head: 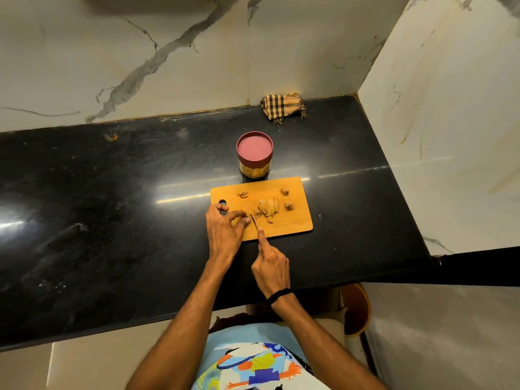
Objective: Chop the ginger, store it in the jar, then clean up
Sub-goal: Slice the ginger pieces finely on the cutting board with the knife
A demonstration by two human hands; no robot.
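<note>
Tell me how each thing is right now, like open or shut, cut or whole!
jar, lid on, shut
ginger slices, cut, piled on cutting board
ginger lumps, whole
knife, gripped by right hand
ginger piece, pinched by left hand
cloth, crumpled

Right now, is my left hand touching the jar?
Apart. The head view shows the left hand on the near left of the cutting board, the jar beyond its far edge, bare board between them.
</note>
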